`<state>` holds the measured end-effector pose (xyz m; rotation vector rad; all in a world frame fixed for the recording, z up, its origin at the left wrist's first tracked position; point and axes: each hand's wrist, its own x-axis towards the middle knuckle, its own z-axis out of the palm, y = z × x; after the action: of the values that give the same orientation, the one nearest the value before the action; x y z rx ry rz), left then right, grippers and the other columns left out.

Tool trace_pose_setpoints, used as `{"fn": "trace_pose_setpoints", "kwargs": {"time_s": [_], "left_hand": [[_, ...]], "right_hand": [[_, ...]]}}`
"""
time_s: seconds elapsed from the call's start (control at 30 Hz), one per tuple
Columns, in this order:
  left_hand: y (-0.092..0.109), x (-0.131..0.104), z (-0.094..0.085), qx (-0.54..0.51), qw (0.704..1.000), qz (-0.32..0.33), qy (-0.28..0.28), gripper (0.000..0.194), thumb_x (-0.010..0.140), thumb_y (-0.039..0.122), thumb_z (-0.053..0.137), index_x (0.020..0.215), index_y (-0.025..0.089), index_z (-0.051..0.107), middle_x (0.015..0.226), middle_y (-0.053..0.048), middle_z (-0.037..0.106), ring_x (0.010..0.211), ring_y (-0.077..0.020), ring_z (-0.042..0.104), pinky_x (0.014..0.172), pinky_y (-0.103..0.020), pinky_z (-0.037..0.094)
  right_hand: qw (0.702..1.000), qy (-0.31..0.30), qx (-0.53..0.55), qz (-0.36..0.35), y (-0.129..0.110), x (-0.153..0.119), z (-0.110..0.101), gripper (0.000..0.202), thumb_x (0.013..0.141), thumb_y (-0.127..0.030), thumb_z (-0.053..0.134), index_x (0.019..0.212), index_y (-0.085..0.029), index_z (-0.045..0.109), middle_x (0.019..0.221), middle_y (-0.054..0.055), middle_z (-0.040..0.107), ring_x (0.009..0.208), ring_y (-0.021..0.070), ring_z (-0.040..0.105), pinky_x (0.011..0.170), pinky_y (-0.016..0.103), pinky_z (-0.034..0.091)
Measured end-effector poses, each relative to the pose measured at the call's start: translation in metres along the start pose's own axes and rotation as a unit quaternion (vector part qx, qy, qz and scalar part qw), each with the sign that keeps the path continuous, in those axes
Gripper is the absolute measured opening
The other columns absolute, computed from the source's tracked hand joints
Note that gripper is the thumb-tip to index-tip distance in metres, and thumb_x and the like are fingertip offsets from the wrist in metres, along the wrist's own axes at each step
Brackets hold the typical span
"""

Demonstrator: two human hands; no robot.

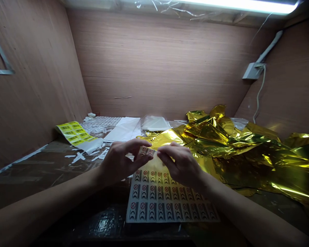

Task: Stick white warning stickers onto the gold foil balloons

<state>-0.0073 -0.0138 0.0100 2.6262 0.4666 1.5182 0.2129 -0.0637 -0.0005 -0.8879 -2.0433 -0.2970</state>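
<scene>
A sheet of stickers (167, 197) printed with CE marks and red crossed-out circles lies in front of me, its near edge toward my body. Several rows of stickers fill its lower part, and a bare strip of backing runs above them. My left hand (125, 156) grips the sheet's upper left, thumb and forefinger around a couple of stickers (147, 152). Thumb and forefinger of my right hand (179, 159) are pinched together at the right edge of those stickers. My right hand and forearm cover part of the sheet's right side.
Crumpled gold foil (221, 137) spreads over the right side of the table. A yellow label sheet (76, 133) lies at left beside white scraps (78, 156). White paper (125, 128) and a clear plastic bag (156, 122) lie behind my hands. Wooden panels (157, 68) enclose the table.
</scene>
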Motion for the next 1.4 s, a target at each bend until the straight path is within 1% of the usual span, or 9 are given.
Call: {"fn": "trace_pose_setpoints", "kwargs": {"time_s": [0.13,0.37,0.47,0.63,0.77,0.9,1.1,1.23,1.4], "left_hand": [[-0.0009,-0.0004,0.0008,-0.054,0.998,-0.023,-0.01,0.023,0.088,0.024,0.076,0.11,0.018,0.072,0.058,0.006,0.061,0.046,-0.0052,0.048,0.048,-0.017,0.046],[0.0001,0.0004,0.0008,-0.166,0.981,-0.082,-0.057,0.031,0.078,0.022,0.083,0.107,0.012,0.078,0.083,-0.008,0.078,0.063,-0.0135,0.07,0.06,-0.022,0.061],[0.0008,0.0014,0.0023,-0.161,0.983,-0.085,-0.035,0.029,0.077,0.021,0.084,0.104,0.012,0.079,0.077,-0.006,0.078,0.06,-0.0134,0.07,0.057,-0.021,0.061],[0.0001,0.0001,0.0021,-0.058,0.996,-0.054,0.036,0.02,0.078,0.021,0.085,0.097,0.018,0.081,0.082,-0.004,0.081,0.065,-0.0136,0.073,0.06,-0.021,0.062],[0.0011,-0.0021,0.0018,-0.02,0.994,-0.061,0.086,0.024,0.08,0.023,0.085,0.103,0.02,0.081,0.096,-0.004,0.082,0.075,-0.0147,0.077,0.067,-0.022,0.065],[0.0026,-0.0027,0.0022,-0.023,0.994,-0.064,0.09,0.021,0.081,0.025,0.084,0.102,0.02,0.08,0.096,-0.003,0.082,0.079,-0.016,0.078,0.073,-0.025,0.066],[-0.0009,-0.0024,0.001,-0.014,0.997,-0.045,0.058,0.016,0.083,0.028,0.084,0.097,0.021,0.08,0.088,-0.001,0.081,0.072,-0.0133,0.076,0.066,-0.022,0.061],[-0.0035,0.0018,-0.0007,-0.012,1.0,0.004,0.028,0.027,0.075,0.03,0.09,0.097,0.019,0.078,0.087,-0.003,0.079,0.075,-0.0136,0.073,0.07,-0.025,0.06],[-0.003,0.0065,-0.0024,-0.03,0.998,0.043,0.023,0.016,0.082,0.024,0.083,0.097,0.019,0.079,0.099,-0.007,0.076,0.089,-0.0159,0.072,0.08,-0.029,0.06]], "right_hand": [[0.999,-0.012,-0.009,0.037,-0.0014,0.0002,-0.0017,0.03,0.104,-0.028,0.045,0.079,-0.021,0.059,0.065,0.0,0.062,0.06,0.0144,0.052,0.062,0.03,0.041],[0.999,0.001,0.001,0.032,-0.001,-0.0003,-0.0004,0.022,0.102,-0.027,0.048,0.087,-0.021,0.063,0.069,0.0,0.067,0.061,0.0148,0.058,0.063,0.03,0.045],[0.999,0.042,-0.002,0.009,0.0007,-0.0007,-0.0023,0.01,0.098,-0.025,0.055,0.103,-0.022,0.064,0.08,0.001,0.073,0.07,0.0166,0.065,0.072,0.033,0.05],[0.989,0.115,-0.078,-0.04,-0.0019,0.0019,-0.0072,0.022,0.092,-0.024,0.068,0.113,-0.024,0.062,0.106,0.006,0.076,0.101,0.0244,0.067,0.092,0.044,0.052],[0.99,0.111,-0.071,-0.043,-0.0052,0.0036,-0.0028,0.027,0.094,-0.027,0.069,0.12,-0.023,0.064,0.114,0.008,0.075,0.109,0.0254,0.066,0.097,0.045,0.055],[0.994,0.09,-0.055,-0.042,-0.0025,0.0021,0.0021,0.033,0.095,-0.028,0.068,0.127,-0.023,0.064,0.125,0.008,0.073,0.117,0.025,0.065,0.102,0.046,0.054],[0.994,0.065,-0.075,-0.044,-0.0002,0.0007,0.0001,0.014,0.1,-0.023,0.061,0.112,-0.023,0.068,0.102,0.005,0.076,0.098,0.0219,0.067,0.089,0.041,0.052],[0.993,0.071,-0.079,-0.06,-0.0014,0.0018,-0.0014,0.01,0.102,-0.02,0.057,0.104,-0.021,0.066,0.091,0.004,0.075,0.084,0.0185,0.066,0.081,0.036,0.049],[0.994,0.049,-0.083,-0.056,-0.0015,0.0013,-0.0013,0.013,0.104,-0.021,0.052,0.099,-0.022,0.064,0.087,0.003,0.074,0.081,0.0173,0.065,0.082,0.035,0.046]]}}
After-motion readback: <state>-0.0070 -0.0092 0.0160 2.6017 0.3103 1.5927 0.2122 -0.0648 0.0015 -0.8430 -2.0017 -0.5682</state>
